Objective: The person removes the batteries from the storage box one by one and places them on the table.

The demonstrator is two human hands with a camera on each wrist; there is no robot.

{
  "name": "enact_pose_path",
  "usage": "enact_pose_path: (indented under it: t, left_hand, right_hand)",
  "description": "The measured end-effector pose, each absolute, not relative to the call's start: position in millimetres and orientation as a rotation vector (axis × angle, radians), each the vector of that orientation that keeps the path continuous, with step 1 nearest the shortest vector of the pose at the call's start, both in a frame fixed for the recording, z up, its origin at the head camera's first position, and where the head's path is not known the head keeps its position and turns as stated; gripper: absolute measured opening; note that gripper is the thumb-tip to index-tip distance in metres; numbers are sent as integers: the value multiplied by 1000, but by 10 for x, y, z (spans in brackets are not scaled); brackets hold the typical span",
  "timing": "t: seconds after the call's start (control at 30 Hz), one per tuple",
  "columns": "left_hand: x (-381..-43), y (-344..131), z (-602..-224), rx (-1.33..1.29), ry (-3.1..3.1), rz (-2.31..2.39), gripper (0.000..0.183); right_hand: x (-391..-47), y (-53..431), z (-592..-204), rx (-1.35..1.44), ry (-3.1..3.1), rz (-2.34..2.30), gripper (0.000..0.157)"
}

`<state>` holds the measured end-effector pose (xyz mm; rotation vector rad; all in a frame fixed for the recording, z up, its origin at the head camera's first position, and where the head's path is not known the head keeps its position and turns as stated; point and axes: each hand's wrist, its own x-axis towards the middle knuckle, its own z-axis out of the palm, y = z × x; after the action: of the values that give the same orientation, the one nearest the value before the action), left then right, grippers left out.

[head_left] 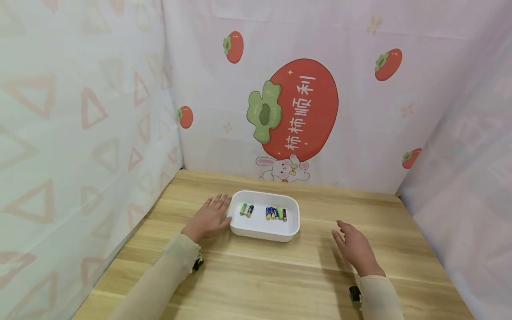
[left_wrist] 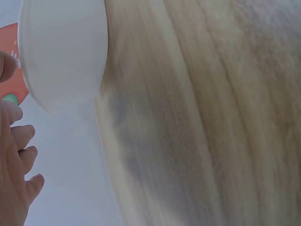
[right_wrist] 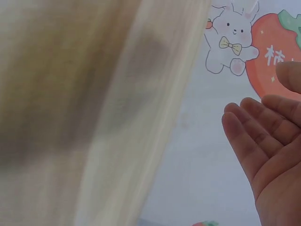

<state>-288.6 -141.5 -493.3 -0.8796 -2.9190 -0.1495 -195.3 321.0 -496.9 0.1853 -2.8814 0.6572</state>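
Apparently positioning the tray point(head_left: 260, 234) of batteries point(head_left: 276, 214), with left grip point(head_left: 210, 218) spread at its edge — next, probably bring right grip point(head_left: 355, 245), loosely spread and empty, closer.

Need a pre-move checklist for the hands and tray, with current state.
1. Tray upright on the table: ok.
2. Batteries inside the tray, in two separate groups: ok.
3. Right hand holding nothing, apart from the tray: ok.
4. Left hand gripping the tray: not ok, fingers extended at its left side.
5. Battery labels readable: cannot tell, too small.
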Motion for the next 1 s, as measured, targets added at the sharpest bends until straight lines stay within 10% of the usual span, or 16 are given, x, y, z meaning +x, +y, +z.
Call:
enact_pose_path:
  t: [1.0]
  left_hand:
    - [-2932,-1318,-5217,-876,-2883,-253,64]
  right_hand:
    - [-2545,2531,-4816,280,-2791,787,35]
